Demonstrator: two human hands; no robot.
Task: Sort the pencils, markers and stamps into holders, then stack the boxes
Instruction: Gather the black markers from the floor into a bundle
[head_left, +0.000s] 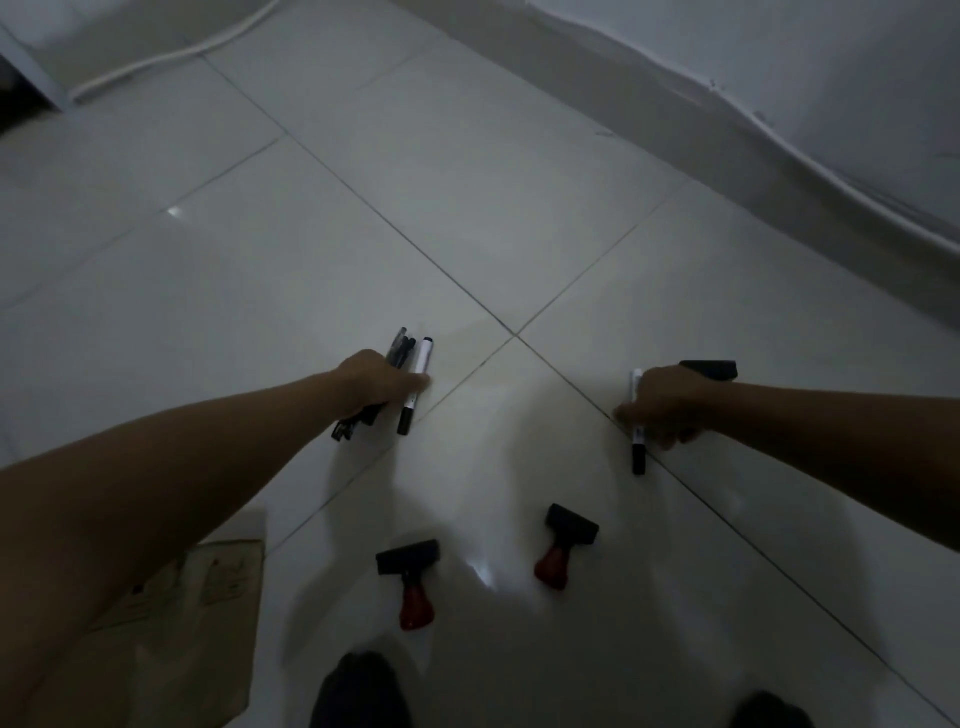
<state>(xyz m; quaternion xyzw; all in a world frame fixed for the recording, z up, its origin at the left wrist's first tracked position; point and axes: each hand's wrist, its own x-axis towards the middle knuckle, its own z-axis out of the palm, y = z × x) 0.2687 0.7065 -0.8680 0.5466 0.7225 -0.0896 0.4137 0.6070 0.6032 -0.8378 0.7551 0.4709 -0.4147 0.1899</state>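
On the white tiled floor my left hand (371, 382) grips a bundle of dark pens (397, 345), with a white marker (418, 382) lying against its thumb side. My right hand (667, 402) holds another white marker with a black cap (638, 447) and covers a black stamp (711, 369) that sticks out behind the knuckles. Two stamps with black bases and red handles lie nearer to me: one (410, 577) at lower centre, the other (563, 543) to its right.
A brown cardboard box (208, 613) lies at the lower left under my left forearm. My dark shoes (358, 691) show at the bottom edge. A wall skirting (779, 171) runs along the right, a white cable (182, 54) along the far left.
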